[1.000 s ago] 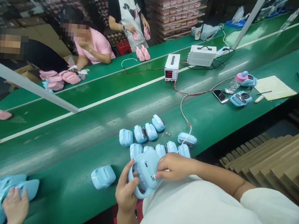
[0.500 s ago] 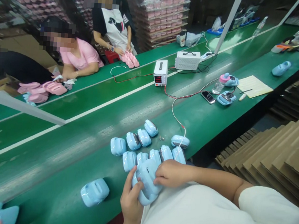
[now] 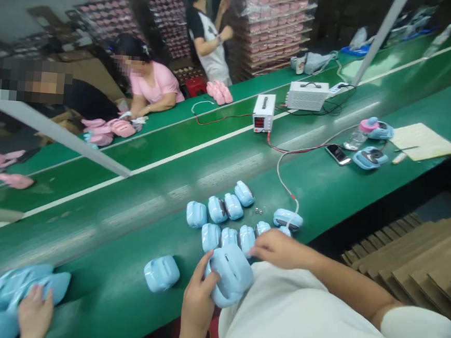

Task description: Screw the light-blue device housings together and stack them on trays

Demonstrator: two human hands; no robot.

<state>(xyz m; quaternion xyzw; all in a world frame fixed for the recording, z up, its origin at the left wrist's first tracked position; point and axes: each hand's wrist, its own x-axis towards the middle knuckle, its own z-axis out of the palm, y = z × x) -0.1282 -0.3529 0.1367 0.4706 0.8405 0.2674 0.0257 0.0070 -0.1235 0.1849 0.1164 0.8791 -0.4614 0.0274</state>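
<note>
My left hand (image 3: 200,294) is closed around the edge of a rounded light-blue plastic housing (image 3: 234,276) with a recessed, handle-like bar and a dark slot. My right hand (image 3: 277,248) is beside the upper right of it, fingers bent together; whatever they may hold is hidden. Just beyond the fingertips is a row of similar blue housings (image 3: 210,237), and behind that a second row (image 3: 196,214). One more blue housing (image 3: 161,273) sits apart on the left. A white cable (image 3: 283,177) runs down to a blue housing (image 3: 287,219) near my right hand.
A co-worker's hand (image 3: 37,310) rests on blue parts (image 3: 8,292) at lower left. White power units (image 3: 263,113), a phone (image 3: 338,154), a bottle (image 3: 356,137) and paper (image 3: 426,142) lie along the green bench (image 3: 122,291). Cardboard sheets (image 3: 417,257) stand at right. Small metal bits (image 3: 258,211) lie near the rows.
My right hand has come off the held housing and moved up towards the row. The view has shifted left, and a co-worker's hand shows more on the blue parts. The standing co-worker has let go of the pink pieces.
</note>
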